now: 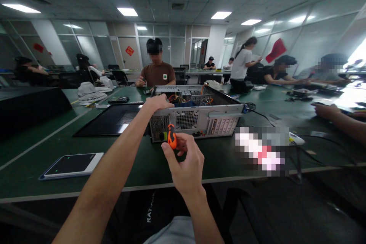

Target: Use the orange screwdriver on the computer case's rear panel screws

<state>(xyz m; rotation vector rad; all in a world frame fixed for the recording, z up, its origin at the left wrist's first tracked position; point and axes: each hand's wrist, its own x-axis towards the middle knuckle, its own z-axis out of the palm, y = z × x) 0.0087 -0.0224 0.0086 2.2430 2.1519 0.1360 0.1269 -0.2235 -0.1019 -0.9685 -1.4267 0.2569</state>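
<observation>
An open computer case lies on its side on the green table, its metal rear panel towards me and its inner cables showing. My left hand grips the upper left edge of the case, with the fingertips partly hidden. In my right hand is an orange and black screwdriver, pinched by its handle. The screwdriver points up at the left part of the rear panel, beside the fan grille. I cannot tell whether its tip touches a screw.
A black side panel lies left of the case. Nearer me is a white-edged device with a dark screen. White fans stand further left. Cables and a power strip lie to the right. A person sits across the table.
</observation>
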